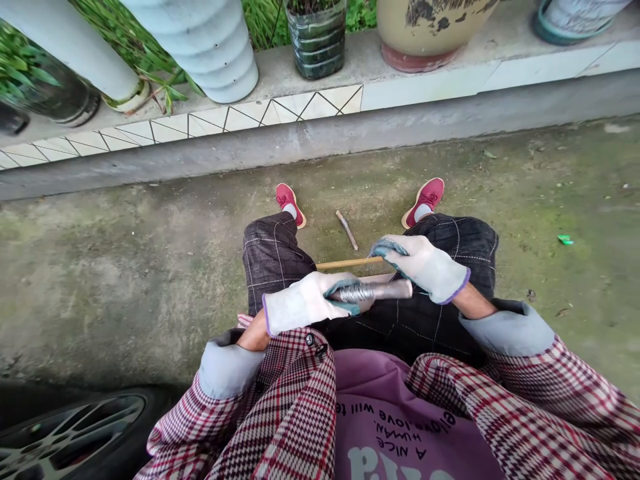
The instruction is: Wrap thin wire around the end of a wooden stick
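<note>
My left hand [313, 301], in a white knit glove with grey-green palm and fingertips, is closed around a short grey rod [395, 289]. Silvery wire [357, 292] is wound in many turns about the rod's middle. The rod lies nearly level above my lap, its bare end pointing right. My right hand [423, 263], gloved the same way, is up and to the right of the rod with its fingers pinched together. A thin strand, which looks like wire, shows at those fingertips; its path to the rod cannot be followed.
On the concrete ground between my red shoes [290, 202] lies another wire-wound stick [347, 230]. A yellowish wooden strip [347, 264] crosses between my knees. Ahead runs a tiled ledge [425, 90] with several planters, including a ribbed white one [205, 47]. A car wheel [75, 437] stands at lower left.
</note>
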The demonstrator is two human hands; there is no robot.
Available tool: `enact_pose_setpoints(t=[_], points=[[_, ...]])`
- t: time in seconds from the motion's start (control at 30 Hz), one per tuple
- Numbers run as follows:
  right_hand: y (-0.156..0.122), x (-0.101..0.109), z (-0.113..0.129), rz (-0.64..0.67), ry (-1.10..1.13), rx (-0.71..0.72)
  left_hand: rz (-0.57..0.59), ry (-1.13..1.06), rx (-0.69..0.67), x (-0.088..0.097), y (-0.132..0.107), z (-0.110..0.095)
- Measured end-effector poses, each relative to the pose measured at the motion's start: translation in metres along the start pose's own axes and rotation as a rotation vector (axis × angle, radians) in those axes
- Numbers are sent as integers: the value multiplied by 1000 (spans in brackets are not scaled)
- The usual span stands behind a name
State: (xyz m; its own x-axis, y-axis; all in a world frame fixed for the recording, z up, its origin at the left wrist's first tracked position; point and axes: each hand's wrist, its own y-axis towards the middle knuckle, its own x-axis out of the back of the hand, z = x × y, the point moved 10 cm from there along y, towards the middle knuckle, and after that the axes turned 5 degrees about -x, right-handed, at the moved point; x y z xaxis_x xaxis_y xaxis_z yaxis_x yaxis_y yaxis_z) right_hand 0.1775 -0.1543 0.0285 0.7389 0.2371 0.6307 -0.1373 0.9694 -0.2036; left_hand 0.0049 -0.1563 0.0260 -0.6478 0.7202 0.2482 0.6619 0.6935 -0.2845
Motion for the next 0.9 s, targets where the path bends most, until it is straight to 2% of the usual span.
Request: enact_pose_setpoints(t=[0.07,0.1,0.23,0.33,0.47,0.57,0.63,0.73,0.9], points=[[1,-3,-6,-16,-1,-23,45,-110,10,-1,0,-2],[1,-4,-8,-24,-8,-24,29,-149,24,2,0,-2],[0,-3,-9,-47,61,-6,-236,-397,87,37,-3,3],[-1,0,-9,-48,304,-83,-319,-540,57,48,-5,2],[-8,-6,-16,-29,668,-295,-318,-651,37,47,-3,8],[-10,-4,-18,-56,821,-352,-325,-708,22,49,-2,15],[-10,-2,-20,-59,930,-361,-310,-775,1,50,-1,18],[-11,-1,-22,-53,1004,-366,-215,-901,-37,44,2,15],[-14,4,-17,-93,979,-307,14,-1088,-26,15,5,8]])
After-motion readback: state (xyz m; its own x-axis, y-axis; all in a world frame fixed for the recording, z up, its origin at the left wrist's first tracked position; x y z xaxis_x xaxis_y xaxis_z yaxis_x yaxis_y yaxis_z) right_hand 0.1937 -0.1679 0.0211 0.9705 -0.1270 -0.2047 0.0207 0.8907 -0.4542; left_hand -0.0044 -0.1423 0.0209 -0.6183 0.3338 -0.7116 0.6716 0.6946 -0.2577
